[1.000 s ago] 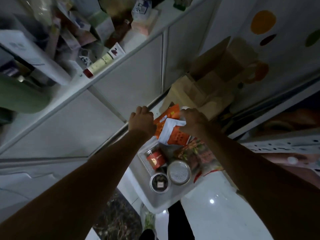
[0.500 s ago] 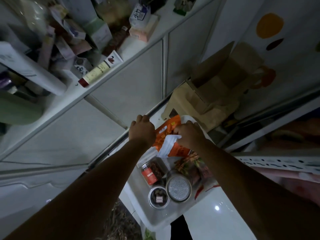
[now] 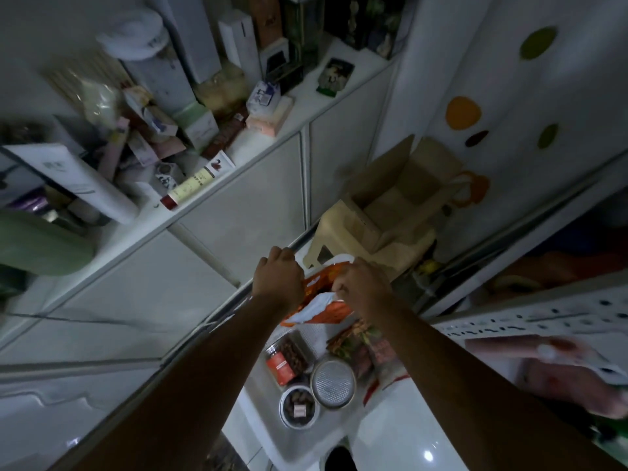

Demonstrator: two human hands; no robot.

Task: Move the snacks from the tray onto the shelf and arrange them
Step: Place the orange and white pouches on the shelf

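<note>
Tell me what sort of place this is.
Probably a home storage corner: a white cabinet shelf crowded with boxes, an open cardboard box, and a tray of snack jars.

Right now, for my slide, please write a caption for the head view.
Right hand pinches an orange snack bag, left hand at its edge, above a white tray of jars.

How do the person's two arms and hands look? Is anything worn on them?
Both forearms are bare, with no sleeve in view. The left hand and the right hand wear no gloves; no watch or ring shows in this dim light.
</note>
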